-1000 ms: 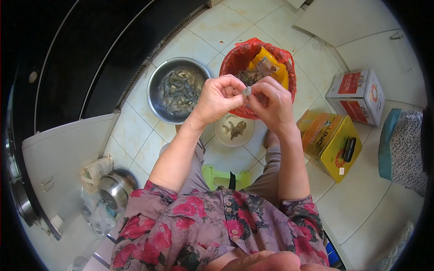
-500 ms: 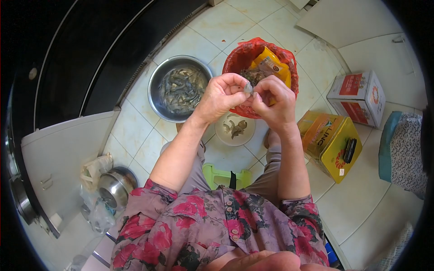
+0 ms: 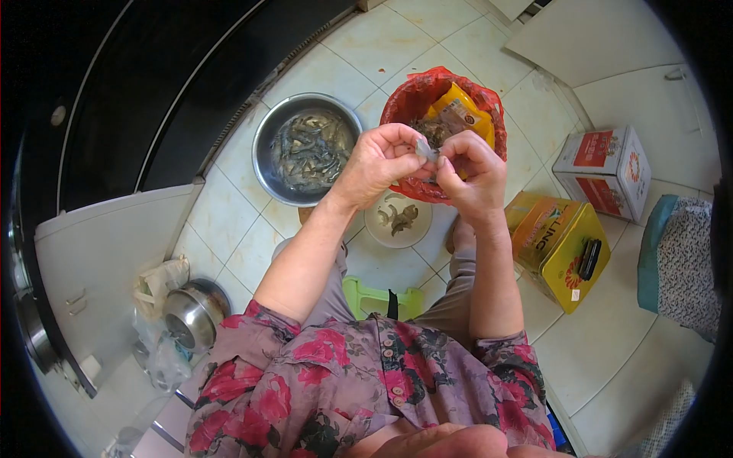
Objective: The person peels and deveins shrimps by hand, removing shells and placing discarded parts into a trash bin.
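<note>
A small grey shrimp (image 3: 425,149) is between my two hands, over the near side of a bin (image 3: 500,145) lined with a red bag. My left hand (image 3: 382,164) pinches it between thumb and fingertips. My right hand (image 3: 477,174) has thumb and index finger closed at its other end. Fingers partly cover the shrimp, so how much shell is on it is unclear. Below my hands, a white plate (image 3: 422,229) carries several shrimp pieces (image 3: 403,220). To the left stands a steel basin (image 3: 263,164) of whole grey shrimp (image 3: 309,153) in water.
Inside the bin lie a yellow packet (image 3: 462,111) and dark scraps. At the right are a yellow tin (image 3: 561,248) and a red-and-white box (image 3: 603,172). A green stool (image 3: 382,300) is between my legs. Steel pots (image 3: 196,313) and plastic bags sit at the lower left.
My fingertips have shifted slightly on the shrimp, and more of its pale grey body or shell shows between them. My right hand has moved slightly right. The camera view has shifted a little.
</note>
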The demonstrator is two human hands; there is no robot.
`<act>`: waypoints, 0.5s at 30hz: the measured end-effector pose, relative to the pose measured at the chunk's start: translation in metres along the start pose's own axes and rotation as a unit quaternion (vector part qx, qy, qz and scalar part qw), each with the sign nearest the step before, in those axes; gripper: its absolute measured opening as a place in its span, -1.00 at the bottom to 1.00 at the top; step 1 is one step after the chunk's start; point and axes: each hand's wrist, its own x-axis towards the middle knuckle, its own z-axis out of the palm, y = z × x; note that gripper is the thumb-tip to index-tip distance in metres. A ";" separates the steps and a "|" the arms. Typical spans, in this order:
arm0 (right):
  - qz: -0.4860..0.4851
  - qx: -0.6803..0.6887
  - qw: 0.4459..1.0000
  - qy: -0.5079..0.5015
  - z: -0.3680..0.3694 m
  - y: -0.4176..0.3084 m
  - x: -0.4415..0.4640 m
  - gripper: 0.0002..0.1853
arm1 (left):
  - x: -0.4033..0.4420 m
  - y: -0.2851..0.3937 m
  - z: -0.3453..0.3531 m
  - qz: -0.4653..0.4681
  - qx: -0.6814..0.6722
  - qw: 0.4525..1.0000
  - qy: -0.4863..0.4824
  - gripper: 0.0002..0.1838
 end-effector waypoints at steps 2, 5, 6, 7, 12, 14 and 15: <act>0.004 0.005 1.000 0.001 -0.001 0.001 0.000 -0.91 | 0.001 0.000 -0.001 0.001 0.000 1.000 -0.001 -0.82; 0.011 0.016 1.000 0.003 -0.001 0.001 0.000 -0.91 | 0.001 -0.001 -0.002 0.002 -0.004 1.000 -0.003 -0.82; 0.014 0.021 1.000 0.003 -0.001 0.000 0.000 -0.92 | 0.001 -0.001 -0.002 0.003 0.001 1.000 -0.001 -0.82; 0.014 0.022 1.000 0.003 -0.001 0.000 0.000 -0.92 | 0.001 0.000 -0.001 0.004 0.005 1.000 0.001 -0.82; 0.014 0.029 0.999 0.019 -0.002 0.000 0.000 -0.92 | 0.000 0.001 -0.001 0.004 0.005 1.000 0.003 -0.81; 0.020 0.033 0.999 0.018 -0.004 0.000 -0.001 -0.92 | 0.000 0.003 -0.001 0.003 0.004 1.000 0.007 -0.80; 0.027 0.037 0.999 0.018 -0.005 -0.001 -0.001 -0.92 | 0.000 0.003 -0.001 0.002 0.007 1.000 0.009 -0.80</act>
